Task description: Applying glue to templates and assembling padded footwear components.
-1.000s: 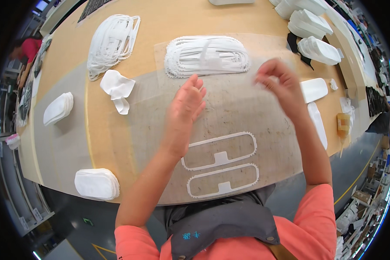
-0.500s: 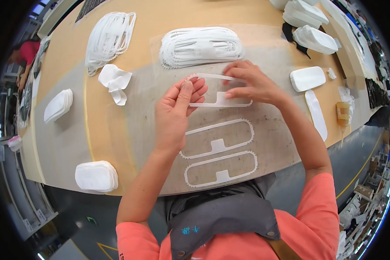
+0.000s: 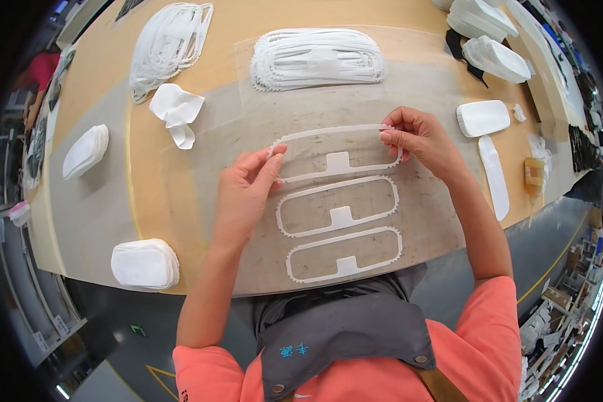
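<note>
Both hands pinch one thin white frame (image 3: 337,153), the left hand (image 3: 244,194) at its left end and the right hand (image 3: 419,137) at its right, just beyond two laid frames (image 3: 340,228); it could sag, twist or land crooked.

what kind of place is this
Most likely a factory or workshop bench for piecework. Stacks of identical white frame-shaped cutouts sit on a long work table, three more cutouts lie in a row before the person, and piles of white moulded pieces line the edges.
</note>
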Tool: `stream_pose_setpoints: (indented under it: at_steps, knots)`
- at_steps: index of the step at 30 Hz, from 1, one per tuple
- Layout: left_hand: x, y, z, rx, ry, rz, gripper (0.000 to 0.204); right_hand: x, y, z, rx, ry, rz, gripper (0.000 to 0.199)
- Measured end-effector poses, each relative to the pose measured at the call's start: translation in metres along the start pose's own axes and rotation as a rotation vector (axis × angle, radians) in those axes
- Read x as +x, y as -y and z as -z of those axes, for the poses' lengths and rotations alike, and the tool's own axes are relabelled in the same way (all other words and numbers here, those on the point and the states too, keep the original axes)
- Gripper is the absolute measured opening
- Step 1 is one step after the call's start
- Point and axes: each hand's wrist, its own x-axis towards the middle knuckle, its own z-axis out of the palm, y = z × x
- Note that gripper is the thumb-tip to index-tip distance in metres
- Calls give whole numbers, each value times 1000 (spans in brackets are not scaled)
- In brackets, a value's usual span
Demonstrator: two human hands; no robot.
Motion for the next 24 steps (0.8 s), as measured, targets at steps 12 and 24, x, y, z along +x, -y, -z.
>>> stream_pose_setpoints:
  at_steps: [12, 24]
  knots:
    - [6, 9, 1, 469, -90, -217, 43, 3, 3, -16, -294, -97, 108, 21]
    - [-3, 1, -2, 954, -216, -588, 73, -8, -1, -19, -712, -438, 493, 47]
